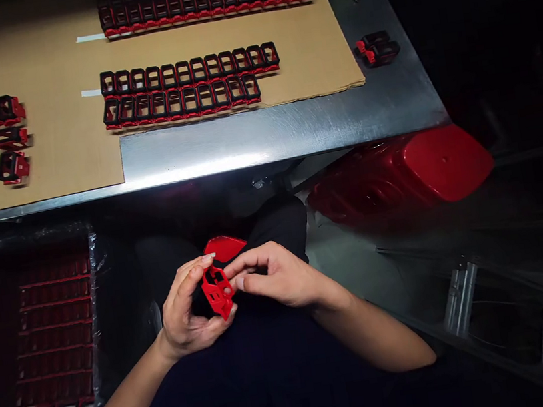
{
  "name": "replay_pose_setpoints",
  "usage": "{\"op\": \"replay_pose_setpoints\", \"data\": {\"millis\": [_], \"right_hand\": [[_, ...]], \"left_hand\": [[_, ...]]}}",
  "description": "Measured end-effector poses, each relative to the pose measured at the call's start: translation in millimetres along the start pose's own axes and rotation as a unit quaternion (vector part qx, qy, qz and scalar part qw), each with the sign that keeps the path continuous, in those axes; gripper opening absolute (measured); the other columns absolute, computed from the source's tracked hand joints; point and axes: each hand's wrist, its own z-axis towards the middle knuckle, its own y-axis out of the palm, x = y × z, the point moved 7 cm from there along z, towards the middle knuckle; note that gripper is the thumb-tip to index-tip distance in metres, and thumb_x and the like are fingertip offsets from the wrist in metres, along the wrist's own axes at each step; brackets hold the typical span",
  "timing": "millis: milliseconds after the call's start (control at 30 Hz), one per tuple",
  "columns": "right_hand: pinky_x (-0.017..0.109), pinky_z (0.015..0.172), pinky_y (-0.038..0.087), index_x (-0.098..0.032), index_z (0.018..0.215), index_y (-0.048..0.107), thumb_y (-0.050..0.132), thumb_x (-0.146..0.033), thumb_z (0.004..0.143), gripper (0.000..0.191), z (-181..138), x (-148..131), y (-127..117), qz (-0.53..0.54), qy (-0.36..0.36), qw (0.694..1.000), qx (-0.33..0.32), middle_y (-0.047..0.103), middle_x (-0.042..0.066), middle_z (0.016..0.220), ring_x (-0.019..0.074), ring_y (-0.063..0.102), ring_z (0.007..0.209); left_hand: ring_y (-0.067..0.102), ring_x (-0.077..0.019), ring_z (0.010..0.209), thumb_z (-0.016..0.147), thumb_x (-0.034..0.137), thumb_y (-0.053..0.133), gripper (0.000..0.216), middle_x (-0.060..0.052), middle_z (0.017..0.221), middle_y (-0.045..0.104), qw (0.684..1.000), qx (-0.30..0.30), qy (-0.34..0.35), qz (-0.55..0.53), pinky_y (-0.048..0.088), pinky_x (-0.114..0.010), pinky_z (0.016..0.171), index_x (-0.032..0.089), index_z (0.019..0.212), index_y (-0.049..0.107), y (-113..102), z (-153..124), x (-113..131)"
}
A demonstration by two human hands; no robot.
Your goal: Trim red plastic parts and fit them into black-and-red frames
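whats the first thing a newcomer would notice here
The bright red plastic part held between the left hand and right hand at the centre draws the eye first. Above, long rows of black-and-red frames lie on a cardboard sheet on a steel table. A large red plastic bin sits low at right.

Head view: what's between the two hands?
A red moulded plastic frame lies between the left hand and right hand, cradled by the left hand's fingers, as the head view shows.
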Motion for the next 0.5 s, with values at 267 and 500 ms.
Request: {"op": "replay_pose_setpoints", "data": {"millis": [267,500], "right_hand": [[0.022,0.053,0.042,-0.017,0.062,0.069,0.062,-0.036,0.09,0.035,4.5,-2.7,-21.9,-0.128,-0.023,0.971,0.2,0.066,0.0,0.055,0.0106,0.058,0.05],[0.026,0.068,0.049,-0.017,0.092,0.073,0.067,-0.033,0.086,0.018,10.1,18.5,-40.2,0.009,-0.014,0.982,0.189,0.073,0.002,0.07,0.0145,0.067,0.067]], "left_hand": [[0.064,-0.0321,0.119,0.068,0.016,0.086,0.094,-0.019,0.127,0.065,0.999,-0.022,-0.006,-0.032,0.06,-0.05,0.095,0.013,0.15,0.041,6.3,1.9,0.4],[0.062,-0.0312,0.122,0.068,0.017,0.085,0.093,-0.018,0.129,0.063,0.993,-0.017,-0.048,-0.102,0.057,-0.05,0.099,0.014,0.15,0.041,8.2,-2.4,-6.3]]}}
